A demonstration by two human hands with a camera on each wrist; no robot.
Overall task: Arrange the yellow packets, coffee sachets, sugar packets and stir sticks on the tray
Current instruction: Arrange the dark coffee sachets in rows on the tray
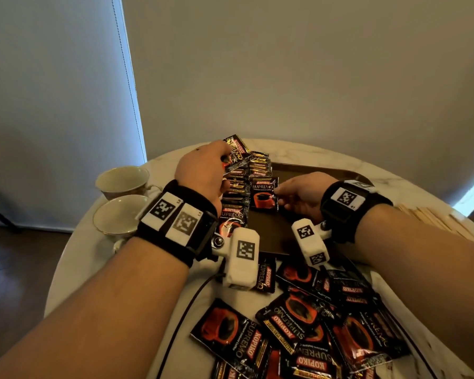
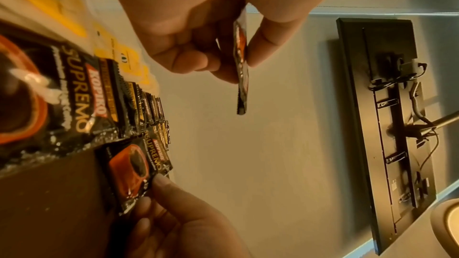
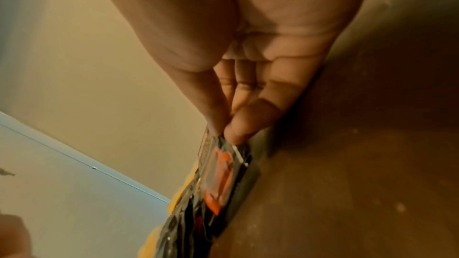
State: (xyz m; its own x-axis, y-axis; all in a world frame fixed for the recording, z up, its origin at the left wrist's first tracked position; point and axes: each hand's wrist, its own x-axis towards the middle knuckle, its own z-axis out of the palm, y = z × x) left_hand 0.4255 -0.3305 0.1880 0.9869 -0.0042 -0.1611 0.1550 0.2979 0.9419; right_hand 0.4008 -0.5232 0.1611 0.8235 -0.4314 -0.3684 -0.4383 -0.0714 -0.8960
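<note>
While each hand point(image 1: 203, 170) point(image 1: 301, 192) pinches one sachet point(image 1: 237, 166) point(image 1: 263, 195), two cups point(image 1: 122, 180) point(image 1: 118, 214) stand left.

A domestic or hotel-style living room is suggested. A round marble-topped table point(image 1: 312, 157) is set against a plain painted wall point(image 1: 285, 64), with a window blind point(image 1: 52, 91) beside it. Two china teacups point(image 1: 121, 179) are placed at the table's edge, and a wall-mounted television point(image 2: 387, 125) is seen from behind.
</note>
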